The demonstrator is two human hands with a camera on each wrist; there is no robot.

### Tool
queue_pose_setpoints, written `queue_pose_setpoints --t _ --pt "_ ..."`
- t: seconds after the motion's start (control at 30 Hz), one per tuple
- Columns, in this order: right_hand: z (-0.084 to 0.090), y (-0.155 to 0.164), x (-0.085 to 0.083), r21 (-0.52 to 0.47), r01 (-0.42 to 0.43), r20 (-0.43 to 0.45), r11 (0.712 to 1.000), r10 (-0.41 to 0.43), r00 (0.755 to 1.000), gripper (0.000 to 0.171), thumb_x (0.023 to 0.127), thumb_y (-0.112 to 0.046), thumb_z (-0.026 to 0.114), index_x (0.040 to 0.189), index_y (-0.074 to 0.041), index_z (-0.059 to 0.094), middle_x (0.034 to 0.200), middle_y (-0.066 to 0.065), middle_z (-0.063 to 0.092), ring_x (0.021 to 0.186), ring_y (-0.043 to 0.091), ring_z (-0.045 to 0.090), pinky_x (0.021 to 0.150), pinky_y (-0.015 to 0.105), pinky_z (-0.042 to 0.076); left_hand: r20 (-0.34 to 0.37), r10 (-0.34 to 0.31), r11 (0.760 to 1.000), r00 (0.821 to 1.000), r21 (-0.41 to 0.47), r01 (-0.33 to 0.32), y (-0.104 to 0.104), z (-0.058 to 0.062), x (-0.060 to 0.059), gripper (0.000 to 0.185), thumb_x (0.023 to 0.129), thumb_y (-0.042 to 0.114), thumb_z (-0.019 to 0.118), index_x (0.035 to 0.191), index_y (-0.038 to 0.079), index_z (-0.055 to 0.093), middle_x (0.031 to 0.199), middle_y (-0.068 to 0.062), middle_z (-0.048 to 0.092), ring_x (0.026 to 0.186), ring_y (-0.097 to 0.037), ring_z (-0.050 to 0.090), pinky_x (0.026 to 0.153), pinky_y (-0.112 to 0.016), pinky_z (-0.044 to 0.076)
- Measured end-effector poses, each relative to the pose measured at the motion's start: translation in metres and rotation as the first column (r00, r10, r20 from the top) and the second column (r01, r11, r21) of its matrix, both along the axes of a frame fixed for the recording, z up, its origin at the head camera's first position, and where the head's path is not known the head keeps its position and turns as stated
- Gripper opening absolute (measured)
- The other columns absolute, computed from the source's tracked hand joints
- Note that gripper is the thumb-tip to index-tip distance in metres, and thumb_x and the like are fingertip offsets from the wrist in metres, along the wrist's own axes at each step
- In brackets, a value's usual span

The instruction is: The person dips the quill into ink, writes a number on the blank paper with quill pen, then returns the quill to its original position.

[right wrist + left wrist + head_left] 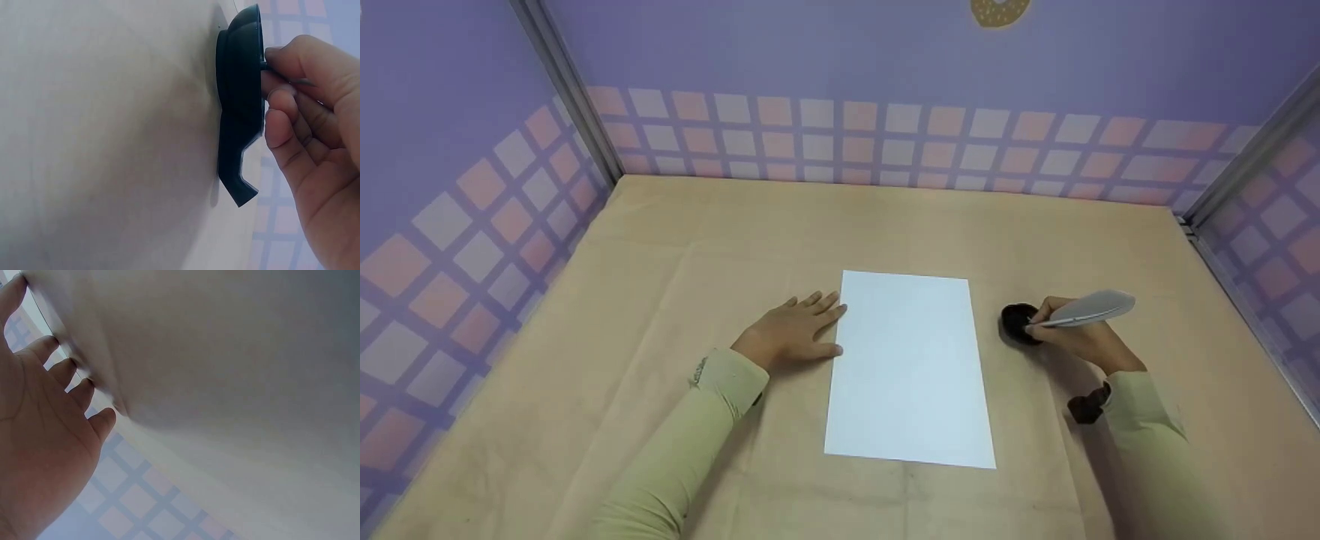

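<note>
A sheet of white paper [911,375] lies upright in front of me on the table. My left hand [795,330] rests at its left edge with fingers spread, the index fingertip and thumb tip right at the border. To the right of the sheet sits a small round black dish [1014,322]; the right wrist view shows a bent tab on its side. My right hand [1078,343] pinches a quill pen [1099,306] with a white feather. Its lower end reaches down at the dish, and the nib is hidden inside the rim.
A beige cloth [750,225] with faint creases covers the table. Purple walls with pink and white checks [859,142] stand behind and at both sides, with grey metal posts [574,97] at the corners. A dark band [1087,407] is on the right wrist.
</note>
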State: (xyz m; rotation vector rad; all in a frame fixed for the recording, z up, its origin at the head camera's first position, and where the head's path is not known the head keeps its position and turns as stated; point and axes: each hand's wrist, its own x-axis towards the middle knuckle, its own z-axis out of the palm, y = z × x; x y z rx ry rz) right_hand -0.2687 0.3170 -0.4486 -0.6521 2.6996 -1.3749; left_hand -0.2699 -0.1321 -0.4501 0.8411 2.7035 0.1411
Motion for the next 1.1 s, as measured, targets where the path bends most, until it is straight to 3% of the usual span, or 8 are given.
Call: queue_pose_setpoints --t 0.37,0.67,1.1 --pt "0.003 -0.001 0.001 0.041 0.031 0.011 0.999 -0.032 0.999 0.006 0.085 0.005 0.066 0.085 0.009 0.062 0.084 0.022 0.068 0.064 0.01 0.063 0.056 0.019 0.051 0.021 -0.007 1.0 1.0 -0.027 0.007 0.002 0.001 -0.003 0.077 0.095 0.061 0.039 0.156 0.021 0.014 0.163 -0.001 0.005 0.151 -0.025 0.007 0.121 -0.049 0.013" --pt "0.021 -0.011 0.014 -0.013 -0.003 -0.004 1.0 0.003 1.0 0.004 0.085 0.009 0.063 0.084 0.012 0.061 0.084 0.03 0.066 0.066 0.013 0.065 0.057 0.021 0.053 0.028 -0.002 0.999 1.0 -0.033 0.003 0.001 0.0 -0.003 0.077 0.095 0.062 0.038 0.156 0.023 0.012 0.163 0.0 0.004 0.151 -0.024 0.006 0.122 -0.048 0.012" --pt "0.011 -0.004 0.009 -0.024 0.017 -0.013 1.0 -0.018 1.0 0.005 0.087 0.005 0.064 0.085 0.01 0.062 0.082 0.024 0.065 0.06 0.012 0.058 0.054 0.019 0.047 0.017 0.002 1.0 1.0 -0.029 -0.001 0.001 0.0 -0.002 0.077 0.095 0.063 0.038 0.156 0.024 0.013 0.163 0.002 0.005 0.151 -0.023 0.007 0.122 -0.048 0.012"
